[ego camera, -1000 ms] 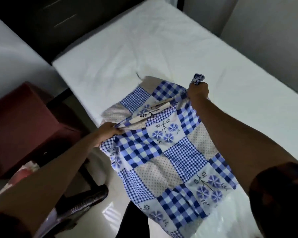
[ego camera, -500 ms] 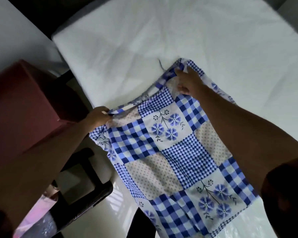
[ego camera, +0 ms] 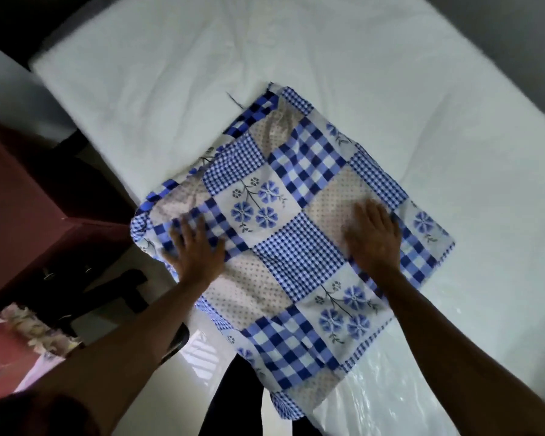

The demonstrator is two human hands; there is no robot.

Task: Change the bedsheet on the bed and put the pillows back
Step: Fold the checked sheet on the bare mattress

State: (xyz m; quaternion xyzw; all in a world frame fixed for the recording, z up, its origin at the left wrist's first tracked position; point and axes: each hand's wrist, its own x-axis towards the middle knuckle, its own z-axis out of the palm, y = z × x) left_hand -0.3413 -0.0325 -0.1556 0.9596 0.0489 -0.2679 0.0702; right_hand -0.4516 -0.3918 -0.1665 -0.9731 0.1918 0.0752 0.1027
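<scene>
One blue patchwork sheet (ego camera: pixel 296 247), one white mattress (ego camera: pixel 170 89), one left hand (ego camera: pixel 195 247), one right hand (ego camera: pixel 375 237) and one red cabinet (ego camera: pixel 29 190).

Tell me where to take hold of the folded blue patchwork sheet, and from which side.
Probably grip the folded sheet at its left edge, coming from the bed's open left side. It lies flat on the mattress, so the top offers nothing to pinch, but that edge overhangs, letting fingers slip under all layers.

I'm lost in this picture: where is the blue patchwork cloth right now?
In the head view, the blue patchwork cloth lies spread on the white mattress near its left edge, with the left hand and right hand pressing flat on it.
</scene>
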